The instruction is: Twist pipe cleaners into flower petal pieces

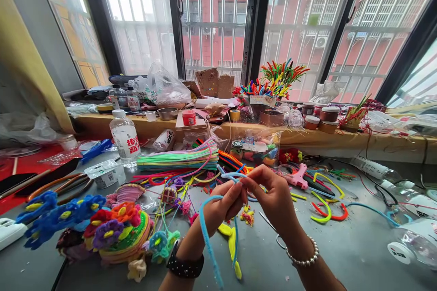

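Observation:
Light blue pipe cleaners (209, 229) are pinched between my two hands, which meet near the middle of the view. My left hand (223, 202) has its thumb and fingers closed on them, and a long end hangs down beside the wrist. Thumb and forefinger of my right hand (269, 188) grip the blue strands at the crossing point. Below my hands, a yellow fuzzy piece (232, 248) lies on the grey table (341, 254). Scissors (280, 240) lie partly hidden by my right forearm.
Fuzzy flowers (109, 232) stand at left. Behind are a pastel pipe cleaner bundle (177, 159) and a clear bottle (124, 138). A pink glue gun (297, 176) lies to the right, with green and red pieces nearby. Plastic bottles (411, 248) lie at the right edge.

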A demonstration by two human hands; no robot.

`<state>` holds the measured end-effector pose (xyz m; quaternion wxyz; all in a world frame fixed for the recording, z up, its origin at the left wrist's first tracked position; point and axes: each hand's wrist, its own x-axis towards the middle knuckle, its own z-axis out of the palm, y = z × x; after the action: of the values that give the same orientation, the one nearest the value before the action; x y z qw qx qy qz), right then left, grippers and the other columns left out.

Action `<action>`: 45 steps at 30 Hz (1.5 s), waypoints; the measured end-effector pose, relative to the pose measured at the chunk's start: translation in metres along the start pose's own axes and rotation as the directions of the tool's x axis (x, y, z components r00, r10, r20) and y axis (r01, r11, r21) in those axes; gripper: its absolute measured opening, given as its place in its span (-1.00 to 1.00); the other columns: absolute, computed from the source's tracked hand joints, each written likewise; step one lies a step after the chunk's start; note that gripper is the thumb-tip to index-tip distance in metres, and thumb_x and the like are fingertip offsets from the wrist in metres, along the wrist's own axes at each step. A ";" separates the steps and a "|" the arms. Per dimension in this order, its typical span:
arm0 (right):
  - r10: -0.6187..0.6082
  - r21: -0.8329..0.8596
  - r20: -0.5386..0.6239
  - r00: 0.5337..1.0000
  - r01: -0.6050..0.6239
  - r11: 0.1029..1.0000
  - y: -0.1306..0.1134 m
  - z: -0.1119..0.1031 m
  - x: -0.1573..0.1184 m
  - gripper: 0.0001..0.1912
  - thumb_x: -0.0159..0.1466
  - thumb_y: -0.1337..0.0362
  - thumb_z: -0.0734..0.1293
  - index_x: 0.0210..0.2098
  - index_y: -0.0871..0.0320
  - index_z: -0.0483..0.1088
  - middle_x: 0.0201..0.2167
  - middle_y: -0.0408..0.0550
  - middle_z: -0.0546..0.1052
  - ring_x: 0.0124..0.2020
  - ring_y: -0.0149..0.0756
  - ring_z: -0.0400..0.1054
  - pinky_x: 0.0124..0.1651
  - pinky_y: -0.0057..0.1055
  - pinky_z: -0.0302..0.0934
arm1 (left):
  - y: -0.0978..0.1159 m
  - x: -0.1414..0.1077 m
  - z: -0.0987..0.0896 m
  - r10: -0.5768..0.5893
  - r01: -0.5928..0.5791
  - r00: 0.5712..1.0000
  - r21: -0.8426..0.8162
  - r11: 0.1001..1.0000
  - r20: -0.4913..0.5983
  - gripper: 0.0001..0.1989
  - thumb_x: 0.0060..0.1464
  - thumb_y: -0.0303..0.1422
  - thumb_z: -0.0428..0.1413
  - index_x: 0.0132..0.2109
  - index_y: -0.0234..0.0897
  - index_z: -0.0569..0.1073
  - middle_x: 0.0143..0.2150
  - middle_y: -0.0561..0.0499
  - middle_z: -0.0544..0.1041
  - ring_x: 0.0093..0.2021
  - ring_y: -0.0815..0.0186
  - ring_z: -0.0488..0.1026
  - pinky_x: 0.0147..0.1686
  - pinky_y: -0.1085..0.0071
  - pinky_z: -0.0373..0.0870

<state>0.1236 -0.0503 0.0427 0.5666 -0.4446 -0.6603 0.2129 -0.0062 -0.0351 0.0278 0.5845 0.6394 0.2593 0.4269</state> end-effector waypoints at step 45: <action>0.137 0.068 0.211 0.968 -0.155 0.986 0.007 -0.008 0.006 -0.72 0.18 0.10 0.13 -0.54 0.17 0.19 -0.66 -0.24 0.18 -0.62 -0.49 0.03 -0.58 -0.54 -0.02 | -0.016 0.008 0.014 0.029 -0.027 0.997 0.017 0.999 -0.073 -0.69 0.03 -0.13 -0.12 -0.47 -0.28 0.14 -0.67 0.21 0.05 -0.69 0.56 -0.08 -0.72 0.56 -0.13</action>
<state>0.1340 -0.0435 0.0433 0.4962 -0.4432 -0.6714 0.3266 0.0125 -0.0324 0.0146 0.5634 0.6316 0.2750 0.4561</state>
